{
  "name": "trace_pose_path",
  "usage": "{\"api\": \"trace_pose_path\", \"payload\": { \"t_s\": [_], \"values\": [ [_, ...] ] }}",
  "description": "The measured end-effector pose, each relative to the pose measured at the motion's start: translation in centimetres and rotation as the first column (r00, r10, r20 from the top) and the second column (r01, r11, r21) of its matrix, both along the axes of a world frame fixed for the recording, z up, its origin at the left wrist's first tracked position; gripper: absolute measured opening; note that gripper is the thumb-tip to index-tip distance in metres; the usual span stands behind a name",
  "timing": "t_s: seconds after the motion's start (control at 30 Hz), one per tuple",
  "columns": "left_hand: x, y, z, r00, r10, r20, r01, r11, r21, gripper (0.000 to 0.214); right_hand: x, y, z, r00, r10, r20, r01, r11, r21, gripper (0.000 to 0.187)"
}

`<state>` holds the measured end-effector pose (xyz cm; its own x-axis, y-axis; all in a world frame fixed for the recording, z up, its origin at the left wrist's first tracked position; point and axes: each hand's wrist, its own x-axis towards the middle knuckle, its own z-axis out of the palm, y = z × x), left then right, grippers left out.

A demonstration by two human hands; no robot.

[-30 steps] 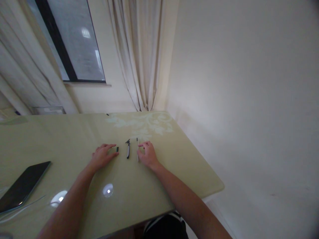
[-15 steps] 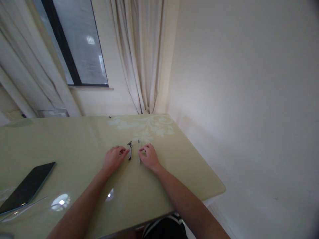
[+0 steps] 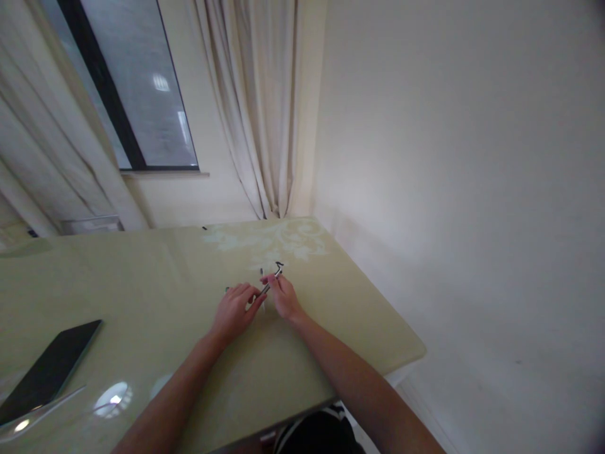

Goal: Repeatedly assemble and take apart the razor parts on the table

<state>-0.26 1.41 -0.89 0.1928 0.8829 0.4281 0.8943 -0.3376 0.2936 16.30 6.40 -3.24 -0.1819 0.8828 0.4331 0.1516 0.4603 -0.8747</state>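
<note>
While a dark tablet [image 3: 51, 372] lies at eight o'clock on the desk [image 3: 354, 328], the handling centres nearer the middle, where a small greenish piece [image 3: 227, 289] peeks out at eleven o'clock from the left hand [image 3: 236, 309]. That hand's grip is pinched on the lower end of a slim dark-and-silver tool [image 3: 265, 289], its bent head aimed at one o'clock. Crossed by it, a pale stick [image 3: 261, 272] points its dark tip to twelve. The right hand [image 3: 285, 299] looks closed around the tool's middle; whether it also touches the stick, I cannot tell. The step seems to be two-handed adjusting; the next move calls for steadying one end.
</note>
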Motion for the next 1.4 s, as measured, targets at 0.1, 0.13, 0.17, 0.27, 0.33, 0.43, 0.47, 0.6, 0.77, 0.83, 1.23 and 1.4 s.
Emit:
{"api": "trace_pose_path", "payload": {
  "t_s": [0.1, 0.13, 0.17, 0.27, 0.33, 0.43, 0.47, 0.6, 0.77, 0.83, 1.23, 1.4],
  "values": [
    [0.3, -0.1, -0.1, 0.973, -0.177, 0.145, 0.175, 0.984, 0.030, 0.036, 0.1, -0.2, 0.9, 0.966, 0.123, -0.226, -0.151, 0.983, -0.109, 0.060],
    [0.2, 0.0, -0.1, 0.953, -0.193, 0.233, 0.194, 0.981, 0.021, 0.035, 0.2, -0.2, 1.3, 0.945, 0.156, -0.286, -0.200, 0.971, -0.131, 0.058],
    [0.0, 0.1, 0.0, 0.930, -0.180, 0.320, 0.189, 0.982, 0.003, 0.036, 0.5, -0.2, 1.7, 0.924, 0.183, -0.335, -0.242, 0.959, -0.145, 0.056],
    [-0.9, 0.6, 0.5, 0.862, -0.063, 0.504, 0.101, 0.994, -0.049, 0.044, 1.5, -0.2, 2.7, 0.876, 0.271, -0.398, -0.373, 0.906, -0.203, 0.050],
    [-1.5, 0.8, 0.8, 0.836, -0.005, 0.548, 0.054, 0.996, -0.073, 0.051, 2.2, -0.2, 3.0, 0.841, 0.385, -0.379, -0.505, 0.809, -0.299, 0.050],
    [-1.8, 0.6, 1.1, 0.737, 0.016, 0.676, 0.124, 0.979, -0.159, 0.060, 2.8, -0.3, 3.0, 0.770, 0.535, -0.348, -0.638, 0.643, -0.424, 0.054],
    [-1.7, 0.4, 1.1, 0.690, 0.005, 0.723, 0.188, 0.964, -0.186, 0.062, 2.9, -0.3, 3.0, 0.759, 0.556, -0.340, -0.650, 0.619, -0.440, 0.054],
    [-1.0, -0.2, 1.1, 0.550, -0.036, 0.834, 0.412, 0.881, -0.233, 0.064, 2.7, -0.5, 2.7, 0.737, 0.590, -0.330, -0.673, 0.591, -0.445, 0.050],
    [-0.9, -0.1, 1.1, 0.518, 0.011, 0.855, 0.412, 0.873, -0.261, 0.057, 2.7, -0.8, 2.9, 0.698, 0.616, -0.365, -0.712, 0.542, -0.446, 0.045],
    [-1.0, -0.2, 1.2, 0.520, 0.004, 0.854, 0.416, 0.872, -0.257, 0.056, 2.8, -0.9, 3.0, 0.708, 0.606, -0.364, -0.702, 0.541, -0.464, 0.044],
    [-0.8, -0.2, 1.0, 0.490, -0.019, 0.871, 0.454, 0.859, -0.237, 0.058, 2.9, -1.1, 3.2, 0.795, 0.539, -0.277, -0.604, 0.672, -0.428, 0.042],
    [-1.3, -0.3, 1.4, 0.469, 0.019, 0.883, 0.327, 0.925, -0.194, 0.061, 2.7, -1.0, 3.1, 0.786, 0.506, -0.356, -0.617, 0.677, -0.400, 0.043]
  ]
}}
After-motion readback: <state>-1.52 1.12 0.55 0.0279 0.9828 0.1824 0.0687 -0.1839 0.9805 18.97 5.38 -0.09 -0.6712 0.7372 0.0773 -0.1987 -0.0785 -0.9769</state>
